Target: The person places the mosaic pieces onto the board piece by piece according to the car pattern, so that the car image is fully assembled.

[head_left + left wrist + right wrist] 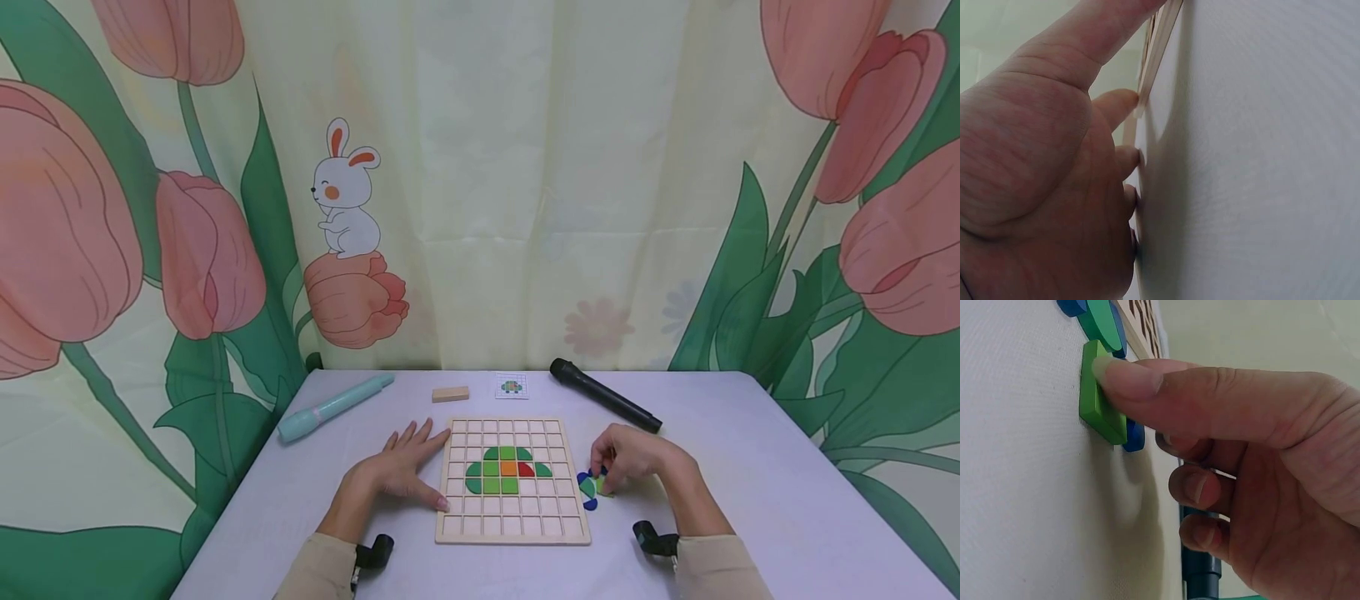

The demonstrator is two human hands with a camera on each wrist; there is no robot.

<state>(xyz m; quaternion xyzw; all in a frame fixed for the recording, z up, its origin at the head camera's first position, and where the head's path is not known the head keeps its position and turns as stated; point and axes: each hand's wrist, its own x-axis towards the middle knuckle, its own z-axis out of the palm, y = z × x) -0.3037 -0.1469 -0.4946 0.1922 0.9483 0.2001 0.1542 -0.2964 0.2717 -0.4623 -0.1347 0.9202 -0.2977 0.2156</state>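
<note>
Lime-green tile (1102, 412), just right of the wooden grid board (513, 539)
My right hand (633, 457) pinches it beside blue tiles (591, 504); my left hand (407, 468), spread, touches the board's left edge, seemingly to steady it.

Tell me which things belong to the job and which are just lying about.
Seemingly in the job: gridded board, coloured pieces on it, loose blue pieces, light green piece the right hand pinches, pattern card.

Apparently lying about: turquoise tube, wooden block, black microphone.
</note>
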